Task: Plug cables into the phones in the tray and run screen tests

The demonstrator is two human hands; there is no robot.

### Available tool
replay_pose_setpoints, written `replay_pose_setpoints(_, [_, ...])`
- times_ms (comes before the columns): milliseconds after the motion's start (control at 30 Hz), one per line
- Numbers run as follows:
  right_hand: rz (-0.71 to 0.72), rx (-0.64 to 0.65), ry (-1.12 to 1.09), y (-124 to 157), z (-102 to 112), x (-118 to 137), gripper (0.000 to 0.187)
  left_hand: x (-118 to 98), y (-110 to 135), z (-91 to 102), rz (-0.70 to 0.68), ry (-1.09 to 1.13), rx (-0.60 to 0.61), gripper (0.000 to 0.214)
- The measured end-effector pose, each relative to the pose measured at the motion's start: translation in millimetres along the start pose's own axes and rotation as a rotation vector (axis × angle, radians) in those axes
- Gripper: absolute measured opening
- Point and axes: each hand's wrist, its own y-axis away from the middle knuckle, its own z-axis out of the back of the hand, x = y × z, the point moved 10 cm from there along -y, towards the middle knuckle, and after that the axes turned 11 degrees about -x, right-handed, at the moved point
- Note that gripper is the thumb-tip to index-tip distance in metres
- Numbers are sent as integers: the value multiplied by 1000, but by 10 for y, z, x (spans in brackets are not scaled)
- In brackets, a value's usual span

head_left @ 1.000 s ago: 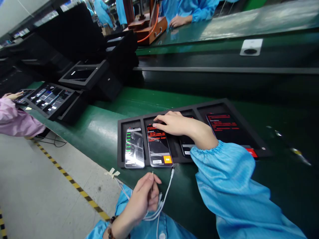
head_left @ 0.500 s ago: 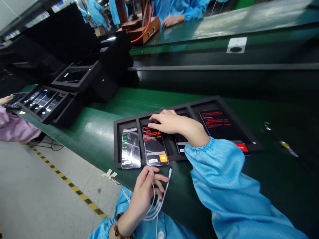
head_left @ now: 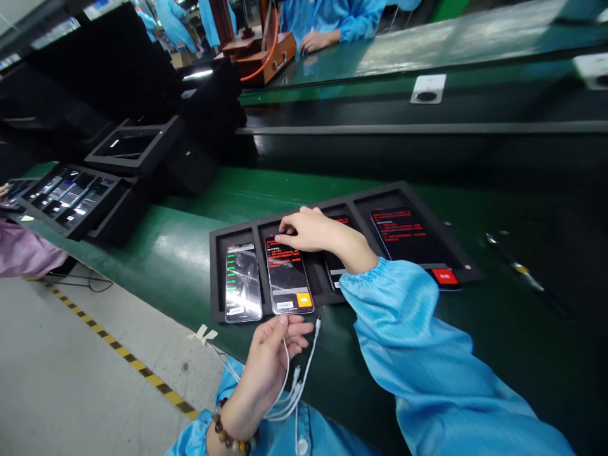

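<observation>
A black slotted tray (head_left: 216,272) lies on the green conveyor belt (head_left: 190,234) with several phones in it. My right hand (head_left: 311,231) rests with curled fingers on the top of the second phone (head_left: 287,278), which shows red text and an orange button. My left hand (head_left: 270,354) pinches a white cable (head_left: 297,380) at that phone's bottom edge, its plug tip against the phone. Another white plug (head_left: 317,324) lies loose beside it. The leftmost phone (head_left: 242,283) shows green text. A phone with red text (head_left: 408,240) lies in the right slot.
A second black tray of phones (head_left: 71,196) sits far left, next to a person's pink sleeve (head_left: 23,253). Black boxes (head_left: 137,145) are stacked behind. People in blue coats (head_left: 332,19) work at the far belt by a wooden fixture (head_left: 259,54). The floor has yellow-black tape (head_left: 118,351).
My left hand has moved up with the white cable from below the belt edge to the second phone's bottom edge. My right hand has stayed on that phone's top.
</observation>
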Motion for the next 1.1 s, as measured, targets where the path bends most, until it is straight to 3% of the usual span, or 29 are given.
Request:
replay_pose_setpoints(167, [-27,-30,31,75,37,10,59,-14,-7,-14,-45,-53,20,63])
replay_pose_setpoints(267, [-17,36,63,179,27,60,75,-20,-16,1,-49,-68,22,64])
replay_pose_setpoints(467, [48,133,121,364,-122,237,126,-24,-32,-10,-33,-97,73,62])
replay_pose_setpoints(567, [39,152,198,390,-178,261,134,-17,-29,-26,-16,-77,101,62])
replay_pose_setpoints(667, [21,139,158,379,-136,223,126,-16,-24,-22,-12,-72,114,61])
replay_pose_setpoints(967, [-64,108,50,361,62,-61,69,-22,-36,-55,-39,-129,143,60])
replay_pose_setpoints(1100, [-78,143,81,384,88,-21,60,-127,54,15,-142,-391,149,65])
